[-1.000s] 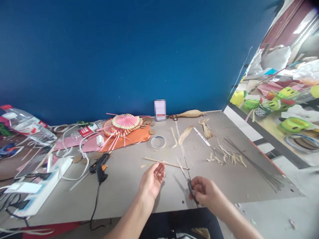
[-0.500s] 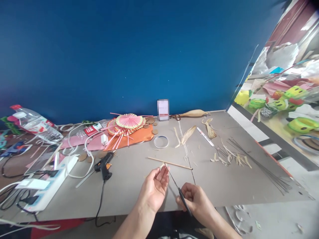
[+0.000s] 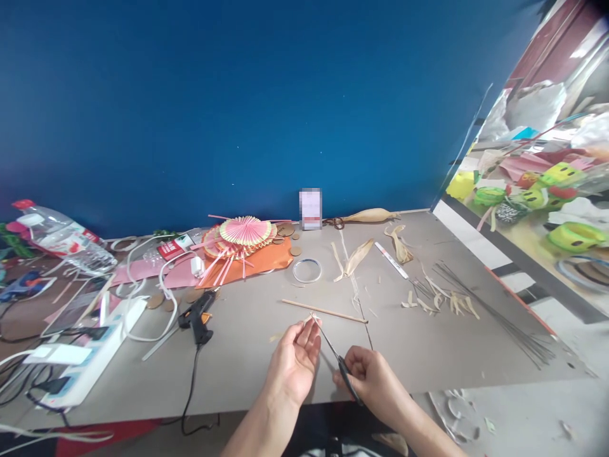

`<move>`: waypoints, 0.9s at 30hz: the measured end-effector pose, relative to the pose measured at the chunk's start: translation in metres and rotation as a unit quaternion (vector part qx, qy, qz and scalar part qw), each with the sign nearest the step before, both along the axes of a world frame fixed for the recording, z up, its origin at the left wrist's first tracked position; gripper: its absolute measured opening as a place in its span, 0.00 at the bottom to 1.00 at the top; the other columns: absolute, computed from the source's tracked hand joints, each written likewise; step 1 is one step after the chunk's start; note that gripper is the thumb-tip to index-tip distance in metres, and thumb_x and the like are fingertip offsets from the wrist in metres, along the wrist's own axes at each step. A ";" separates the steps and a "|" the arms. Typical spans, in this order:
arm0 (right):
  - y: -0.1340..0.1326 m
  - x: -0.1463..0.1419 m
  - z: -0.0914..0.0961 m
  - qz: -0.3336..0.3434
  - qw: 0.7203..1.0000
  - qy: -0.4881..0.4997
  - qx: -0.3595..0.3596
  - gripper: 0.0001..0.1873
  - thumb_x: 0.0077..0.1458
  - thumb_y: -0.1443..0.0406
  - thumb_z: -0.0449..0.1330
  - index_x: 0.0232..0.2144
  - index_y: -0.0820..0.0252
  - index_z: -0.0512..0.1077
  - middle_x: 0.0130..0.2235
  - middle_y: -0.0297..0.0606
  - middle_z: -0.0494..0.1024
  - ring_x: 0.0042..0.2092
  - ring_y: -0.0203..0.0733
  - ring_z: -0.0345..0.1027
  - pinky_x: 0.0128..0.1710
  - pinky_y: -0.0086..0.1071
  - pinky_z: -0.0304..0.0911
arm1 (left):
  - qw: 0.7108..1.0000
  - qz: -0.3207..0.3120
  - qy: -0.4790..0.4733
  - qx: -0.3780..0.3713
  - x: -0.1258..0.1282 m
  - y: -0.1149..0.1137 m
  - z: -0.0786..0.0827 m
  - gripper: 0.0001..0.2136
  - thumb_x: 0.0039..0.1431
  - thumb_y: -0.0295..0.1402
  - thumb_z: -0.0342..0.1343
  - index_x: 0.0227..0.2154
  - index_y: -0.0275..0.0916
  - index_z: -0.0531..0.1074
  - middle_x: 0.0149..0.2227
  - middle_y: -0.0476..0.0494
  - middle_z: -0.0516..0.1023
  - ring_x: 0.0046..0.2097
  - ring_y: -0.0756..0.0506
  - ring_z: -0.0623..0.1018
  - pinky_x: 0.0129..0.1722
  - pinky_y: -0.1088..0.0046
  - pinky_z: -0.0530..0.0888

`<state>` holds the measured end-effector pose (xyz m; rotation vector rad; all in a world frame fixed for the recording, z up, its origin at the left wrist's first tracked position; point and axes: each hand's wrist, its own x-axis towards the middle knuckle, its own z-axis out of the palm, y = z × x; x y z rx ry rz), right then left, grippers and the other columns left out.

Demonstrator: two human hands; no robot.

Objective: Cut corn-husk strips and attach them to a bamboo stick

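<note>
My left hand (image 3: 295, 362) is palm up, with thumb and forefinger pinching a small pale piece (image 3: 311, 317), apparently a strip of corn husk. My right hand (image 3: 368, 381) grips black-handled scissors (image 3: 349, 379). Their long thin blades point up and left, with the tips at the pale piece by my left fingertips. Just beyond both hands a thin wooden stick (image 3: 323, 311) lies across the grey table (image 3: 252, 355). Whether the blades are parted is too small to make out.
A black glue gun (image 3: 196, 318) and a white power strip (image 3: 98, 355) with cables lie left. Pink paper fans (image 3: 245, 235), a wire ring (image 3: 307, 271) and a phone-like object (image 3: 311, 209) are behind. Corn husks (image 3: 360, 257), a marker (image 3: 391, 260) and thin wires (image 3: 495, 314) lie right.
The scissors and my right hand have shifted slightly up and left, the handles tilting a little. My left hand keeps its pinch at nearly the same place.
</note>
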<state>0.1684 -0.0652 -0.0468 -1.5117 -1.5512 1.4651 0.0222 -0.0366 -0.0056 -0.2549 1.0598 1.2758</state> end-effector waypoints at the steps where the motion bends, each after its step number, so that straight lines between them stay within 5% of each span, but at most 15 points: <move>1: 0.001 0.000 -0.001 -0.001 1.000 0.000 0.002 0.15 0.42 0.59 0.58 0.17 0.60 0.56 0.14 0.24 0.54 0.18 0.27 0.46 0.17 0.22 0.41 | 1.000 -0.001 0.000 -0.003 0.001 0.000 -0.001 0.05 0.47 0.21 0.51 0.30 0.30 0.68 0.30 0.39 0.77 0.31 0.49 0.77 0.26 0.78 0.74; 21: 0.001 0.002 0.004 -0.015 0.986 0.132 -0.098 0.17 0.43 0.56 0.57 0.18 0.60 0.55 0.11 0.24 0.59 0.14 0.26 0.52 0.15 0.22 0.45 | 0.999 -0.033 0.037 0.004 0.002 -0.001 -0.008 0.05 0.47 0.22 0.52 0.29 0.32 0.68 0.32 0.41 0.76 0.34 0.49 0.77 0.26 0.79 0.72; 27: 0.007 0.017 0.009 -0.031 0.997 0.064 0.024 0.14 0.41 0.60 0.59 0.20 0.60 0.57 0.16 0.24 0.53 0.20 0.27 0.46 0.18 0.23 0.44 | 0.954 -0.127 0.222 0.158 -0.006 -0.001 -0.006 0.08 0.44 0.31 0.58 0.25 0.36 0.64 0.29 0.45 0.76 0.33 0.48 0.76 0.24 0.79 0.70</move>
